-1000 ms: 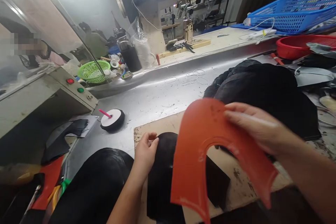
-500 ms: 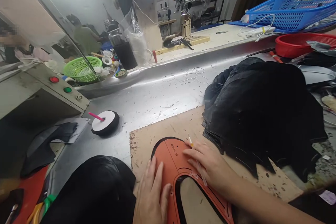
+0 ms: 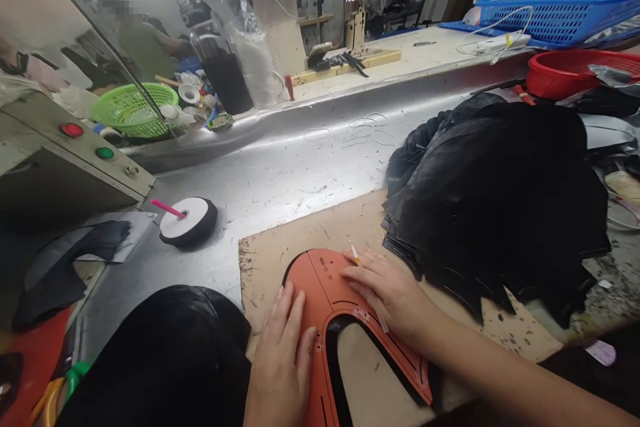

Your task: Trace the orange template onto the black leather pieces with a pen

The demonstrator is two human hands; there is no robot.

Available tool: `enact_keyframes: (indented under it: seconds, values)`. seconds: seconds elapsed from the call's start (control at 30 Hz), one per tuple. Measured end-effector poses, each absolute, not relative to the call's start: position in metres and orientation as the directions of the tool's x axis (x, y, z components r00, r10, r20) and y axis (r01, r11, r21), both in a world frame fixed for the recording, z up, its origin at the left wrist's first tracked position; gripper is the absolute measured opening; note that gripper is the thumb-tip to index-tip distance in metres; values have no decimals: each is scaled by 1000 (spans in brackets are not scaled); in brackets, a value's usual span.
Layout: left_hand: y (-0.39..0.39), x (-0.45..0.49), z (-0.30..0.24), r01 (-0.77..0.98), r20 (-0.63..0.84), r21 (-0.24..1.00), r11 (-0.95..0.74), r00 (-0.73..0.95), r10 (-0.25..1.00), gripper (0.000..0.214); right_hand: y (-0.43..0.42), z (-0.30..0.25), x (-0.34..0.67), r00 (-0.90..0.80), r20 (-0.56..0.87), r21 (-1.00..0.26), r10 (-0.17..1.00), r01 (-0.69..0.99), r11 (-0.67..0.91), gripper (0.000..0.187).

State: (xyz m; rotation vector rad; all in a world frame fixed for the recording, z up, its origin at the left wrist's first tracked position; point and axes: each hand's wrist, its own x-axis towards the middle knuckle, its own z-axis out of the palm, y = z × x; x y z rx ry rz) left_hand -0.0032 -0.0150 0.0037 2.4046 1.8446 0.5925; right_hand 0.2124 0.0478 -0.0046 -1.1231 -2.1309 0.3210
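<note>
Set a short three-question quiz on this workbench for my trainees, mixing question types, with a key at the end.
1. True or false: the left hand rests on the spool.

2. Which hand holds the pen?
A: the left hand
B: the right hand
C: neither

3. Fill in the colour: around the edges of the orange pattern, the piece beneath shows as ____.

Key:
1. False; it rests on the orange pattern.
2. B
3. black
</note>
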Motion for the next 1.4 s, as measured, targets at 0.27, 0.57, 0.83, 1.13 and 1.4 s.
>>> enact_keyframes:
  seconds: [0.27, 0.57, 0.83, 1.13, 1.4]
  values:
    - [-13, -1, 5, 916, 272, 269, -298, 224, 936, 43, 47, -1, 214, -379, 432, -532, 818, 626, 571, 22]
    - [-11, -3, 4, 904, 282, 276, -327, 249, 926, 41, 44, -3, 214, -361, 413, -542, 836, 640, 544, 23]
    - [-9, -3, 6, 906, 289, 261, -333, 256, 923, 39, 42, -3, 213, -353, 432, -552, 830, 624, 553, 20]
    - [-10, -1, 6, 901, 251, 301, -313, 242, 937, 39, 41, -5, 214, -367, 427, -538, 827, 632, 558, 20]
    - [-11, -1, 5, 907, 253, 301, -295, 223, 941, 40, 39, 14, 220, -345, 393, -600, 852, 607, 522, 34]
